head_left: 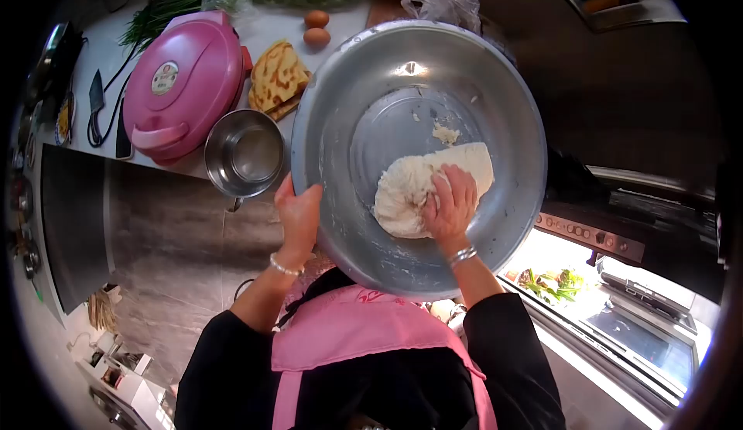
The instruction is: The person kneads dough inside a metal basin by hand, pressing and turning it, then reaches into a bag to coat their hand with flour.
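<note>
A large metal basin [328, 132] sits in front of me, and a pale lump of dough [400, 196] lies in its lower right part. My right hand [452, 207] presses down on the dough, its fingers bent and partly sunk into a fold. My left hand [299, 217] grips the basin's left rim, thumb at the edge; the other fingers are mostly hidden below it. A few loose dough scraps [446, 134] stick to the basin floor above the lump.
Left of the basin, a metal pot [245, 154] stands near the counter's edge. Behind it are a pink electric griddle [186, 82], browned flatbread [277, 75] and two eggs [316, 29]. A knife [96, 93] lies farther left. A control panel with knobs [588, 235] is at right.
</note>
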A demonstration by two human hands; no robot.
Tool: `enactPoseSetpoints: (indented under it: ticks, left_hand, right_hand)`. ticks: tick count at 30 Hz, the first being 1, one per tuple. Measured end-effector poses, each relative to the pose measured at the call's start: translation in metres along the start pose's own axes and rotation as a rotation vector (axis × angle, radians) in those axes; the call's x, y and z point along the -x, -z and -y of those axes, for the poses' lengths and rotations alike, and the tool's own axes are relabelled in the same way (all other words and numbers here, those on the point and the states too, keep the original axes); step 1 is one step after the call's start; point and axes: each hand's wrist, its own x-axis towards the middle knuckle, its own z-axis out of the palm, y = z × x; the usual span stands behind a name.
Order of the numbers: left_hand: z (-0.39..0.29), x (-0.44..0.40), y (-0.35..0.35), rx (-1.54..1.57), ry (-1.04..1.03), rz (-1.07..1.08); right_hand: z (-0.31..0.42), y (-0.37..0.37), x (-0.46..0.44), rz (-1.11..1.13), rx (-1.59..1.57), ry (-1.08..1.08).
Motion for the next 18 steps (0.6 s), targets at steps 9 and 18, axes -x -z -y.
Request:
enactPoseSetpoints:
  ticks: [9, 18]
  left_hand:
    - [0.003, 0.002, 0.01, -0.242, 0.081, -0.002]
    - [-0.001, 0.003, 0.005, -0.214, 0.124, -0.011]
  right_hand:
    - [-0.05, -0.064, -0.104, 0.176, -0.127, -0.117]
    - [-0.081, -0.107, -0.155, 0.312, -0.08, -0.3]
